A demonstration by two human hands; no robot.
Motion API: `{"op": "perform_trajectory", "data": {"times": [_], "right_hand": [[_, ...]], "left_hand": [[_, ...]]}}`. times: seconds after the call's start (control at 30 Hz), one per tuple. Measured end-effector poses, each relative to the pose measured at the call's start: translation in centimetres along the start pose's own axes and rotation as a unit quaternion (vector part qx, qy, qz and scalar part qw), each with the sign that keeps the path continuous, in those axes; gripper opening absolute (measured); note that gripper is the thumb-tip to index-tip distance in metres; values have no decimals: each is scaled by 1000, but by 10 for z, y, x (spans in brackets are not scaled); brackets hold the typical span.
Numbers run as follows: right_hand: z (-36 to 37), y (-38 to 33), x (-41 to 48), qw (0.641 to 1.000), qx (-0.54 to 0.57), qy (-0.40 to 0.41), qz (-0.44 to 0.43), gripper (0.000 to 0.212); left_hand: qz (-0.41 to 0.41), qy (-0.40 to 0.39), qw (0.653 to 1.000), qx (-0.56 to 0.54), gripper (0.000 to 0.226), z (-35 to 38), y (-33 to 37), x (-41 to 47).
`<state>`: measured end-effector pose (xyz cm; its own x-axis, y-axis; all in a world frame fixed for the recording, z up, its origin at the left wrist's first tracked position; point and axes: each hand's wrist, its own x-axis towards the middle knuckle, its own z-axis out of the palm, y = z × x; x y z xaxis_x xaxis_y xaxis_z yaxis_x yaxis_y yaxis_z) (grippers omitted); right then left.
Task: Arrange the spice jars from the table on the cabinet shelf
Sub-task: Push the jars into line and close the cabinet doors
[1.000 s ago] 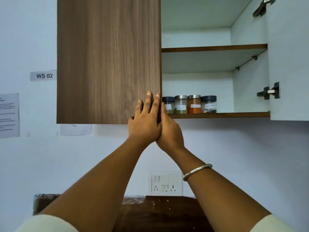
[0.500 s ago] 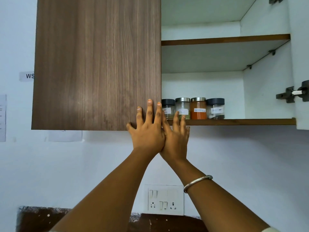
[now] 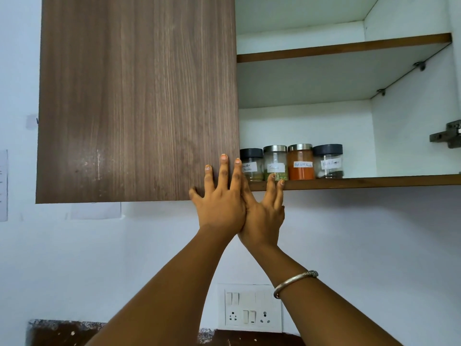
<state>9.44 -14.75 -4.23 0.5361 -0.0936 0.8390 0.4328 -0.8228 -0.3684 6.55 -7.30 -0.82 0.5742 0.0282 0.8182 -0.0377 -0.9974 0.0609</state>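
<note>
Several spice jars stand in a row on the lower cabinet shelf [image 3: 374,181]: a black-lidded jar [image 3: 252,166], a steel-lidded jar with green spice [image 3: 275,162], a jar of red powder [image 3: 300,163] and a black-lidded pepper jar [image 3: 328,162]. My left hand [image 3: 219,201] lies flat on the lower right corner of the closed wooden door [image 3: 137,96], fingers spread. My right hand [image 3: 265,211] presses against it, fingers raised to the shelf edge below the jars, holding nothing.
The upper shelf [image 3: 344,47] holds nothing. The right door is swung open, with its hinge [image 3: 446,136] at the frame's right edge. A switch and socket plate [image 3: 249,308] sits on the white wall, above a dark countertop [image 3: 249,338].
The view has come closer to the cabinet and tilted up. My right hand's fingers have spread and risen to the shelf edge; my left hand stays on the door.
</note>
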Motion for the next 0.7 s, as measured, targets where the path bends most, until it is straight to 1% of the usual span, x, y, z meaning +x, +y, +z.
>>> {"op": "perform_trajectory", "data": {"times": [0.1, 0.2, 0.33, 0.4, 0.5, 0.63, 0.7], "right_hand": [[-10, -5, -1, 998, -29, -48, -2, 95], [-27, -11, -3, 994, -53, -96, -15, 101], [-56, -14, -21, 983, -108, -145, -26, 107], [-71, -16, -32, 976, -147, -154, -43, 110], [-98, -19, -50, 969, -192, -144, -58, 104], [-144, -23, -80, 969, -206, -137, -20, 98], [-172, -18, -97, 962, -237, -137, -7, 97]], "left_hand": [[18, -23, 999, 16, 73, -11, -4, -1], [40, -81, 996, 17, 78, -26, -13, -8], [67, -128, 989, -39, 77, -39, -36, -37], [108, -141, 983, -33, 77, -48, -45, -53], [166, -152, 974, -14, 85, -66, -42, -72], [201, -159, 964, -71, 92, -85, -11, -90], [228, -155, 956, -106, 94, -94, 14, -101]]}}
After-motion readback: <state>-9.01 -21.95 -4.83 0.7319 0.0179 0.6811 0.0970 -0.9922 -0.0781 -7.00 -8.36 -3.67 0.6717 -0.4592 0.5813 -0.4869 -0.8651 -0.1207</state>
